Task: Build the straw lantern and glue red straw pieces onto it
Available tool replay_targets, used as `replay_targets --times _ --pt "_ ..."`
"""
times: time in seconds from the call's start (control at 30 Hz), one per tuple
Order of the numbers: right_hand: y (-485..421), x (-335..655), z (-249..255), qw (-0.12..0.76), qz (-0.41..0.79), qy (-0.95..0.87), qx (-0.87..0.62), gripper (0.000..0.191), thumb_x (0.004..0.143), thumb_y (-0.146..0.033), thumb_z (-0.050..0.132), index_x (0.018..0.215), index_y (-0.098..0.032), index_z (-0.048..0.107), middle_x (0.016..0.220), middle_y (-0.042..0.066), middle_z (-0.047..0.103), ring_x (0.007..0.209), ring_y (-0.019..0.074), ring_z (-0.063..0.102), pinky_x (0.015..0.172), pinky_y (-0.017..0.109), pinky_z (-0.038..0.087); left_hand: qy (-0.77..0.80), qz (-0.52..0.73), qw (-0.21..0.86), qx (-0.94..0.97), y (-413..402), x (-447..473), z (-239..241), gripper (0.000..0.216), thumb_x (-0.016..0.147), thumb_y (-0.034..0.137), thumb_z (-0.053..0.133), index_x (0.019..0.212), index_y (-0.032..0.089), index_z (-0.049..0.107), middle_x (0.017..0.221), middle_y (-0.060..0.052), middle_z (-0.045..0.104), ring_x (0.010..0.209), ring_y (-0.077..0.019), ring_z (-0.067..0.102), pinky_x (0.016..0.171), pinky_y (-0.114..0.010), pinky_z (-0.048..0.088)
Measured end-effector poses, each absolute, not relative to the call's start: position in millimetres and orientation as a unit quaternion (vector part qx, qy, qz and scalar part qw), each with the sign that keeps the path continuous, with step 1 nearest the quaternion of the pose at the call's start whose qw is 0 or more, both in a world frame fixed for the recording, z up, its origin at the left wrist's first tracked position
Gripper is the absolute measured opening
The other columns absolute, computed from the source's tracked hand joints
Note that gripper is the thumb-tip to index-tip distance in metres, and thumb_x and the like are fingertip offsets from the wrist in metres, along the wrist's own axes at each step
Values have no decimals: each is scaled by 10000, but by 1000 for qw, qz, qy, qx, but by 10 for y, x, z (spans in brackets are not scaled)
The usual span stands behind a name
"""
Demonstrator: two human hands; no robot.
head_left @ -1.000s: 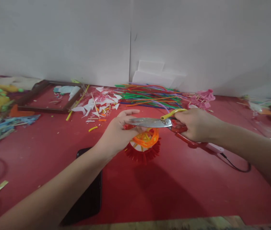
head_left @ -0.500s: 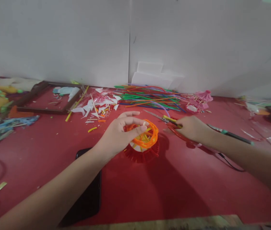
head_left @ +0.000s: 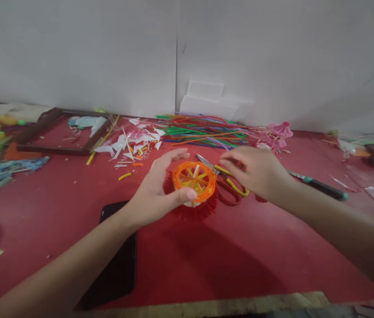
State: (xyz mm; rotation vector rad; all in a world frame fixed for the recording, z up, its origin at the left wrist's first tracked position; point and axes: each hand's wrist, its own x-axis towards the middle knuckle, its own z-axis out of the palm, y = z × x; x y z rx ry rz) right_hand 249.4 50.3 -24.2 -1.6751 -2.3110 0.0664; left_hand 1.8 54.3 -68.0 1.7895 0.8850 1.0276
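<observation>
A small round craft piece stands on the red table, with a woven orange ring [head_left: 210, 194] on top, yellow spokes inside it and a red fringed base [head_left: 206, 213] below. A short pale strip [head_left: 196, 170] sticks up inside the ring. Curved around the left side of the piece is my left hand [head_left: 153, 190], its thumb at the front of the ring and its fingers stretched out behind. My right hand [head_left: 256, 170] hovers just right of the piece with fingers loosely apart, holding nothing. Under it lie scissors [head_left: 231, 194] with red and yellow handles, blades pointing away.
A black phone [head_left: 120, 265] lies near my left forearm. Behind are white scraps [head_left: 120, 145], a bundle of coloured pipe cleaners [head_left: 203, 132] and a pink craft [head_left: 277, 134]. A cutter knife [head_left: 322, 187] lies right. A brown frame [head_left: 54, 149] sits back left.
My right hand has let go of the scissors, which now lie on the table beside the craft piece. My left fingers have opened from the pale strip, which stays in the ring.
</observation>
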Motion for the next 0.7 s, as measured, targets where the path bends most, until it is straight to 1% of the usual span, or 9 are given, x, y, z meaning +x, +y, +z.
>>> replay_targets --times 0.03,0.1,0.13,0.2,0.37,0.5,0.7 --pt "492 2433 -150 203 42 -810 -549 243 963 -328 525 934 -207 733 907 52 741 814 190 666 717 296 453 357 404 417 732 535 4 -711 885 673 656 785 1397 264 462 1453 -130 508 1384 -351 432 1166 -535 331" --pt "473 2310 -29 267 82 -826 -489 186 932 -331 600 919 -220 749 875 26 735 787 164 649 714 282 459 381 383 389 747 521 -7 -759 1042 558 643 860 1420 261 416 1467 -153 482 1379 -380 425 1156 -579 319" --pt "469 2256 -4 279 98 -831 -471 158 913 -327 638 916 -220 755 865 21 730 783 158 641 712 279 460 395 373 376 751 514 -5 -775 1085 525 650 871 1422 251 410 1469 -166 474 1373 -395 424 1145 -598 320" --pt "472 2175 -16 283 122 -835 -457 127 880 -314 691 912 -213 762 860 20 721 770 150 626 708 281 461 412 361 350 759 500 6 -791 1112 507 676 862 1421 231 412 1472 -185 461 1358 -411 429 1125 -613 327" --pt "501 2111 -117 295 171 -823 -454 84 866 -256 702 898 -201 756 850 14 713 750 135 616 704 278 476 408 371 310 775 486 23 -811 1003 580 692 817 1386 230 442 1420 -168 519 1314 -381 479 1105 -560 359" --pt "484 2104 -72 306 170 -827 -440 61 859 -239 687 854 -214 743 840 11 710 778 149 628 717 294 484 403 366 303 782 473 26 -821 929 635 659 804 1381 235 447 1404 -152 537 1301 -356 494 1101 -521 368" --pt "447 2110 -3 306 169 -822 -449 71 856 -234 670 817 -235 729 825 4 712 731 148 629 675 297 493 399 366 289 789 451 45 -816 855 695 590 793 1385 234 436 1398 -139 541 1277 -336 519 1100 -489 380"
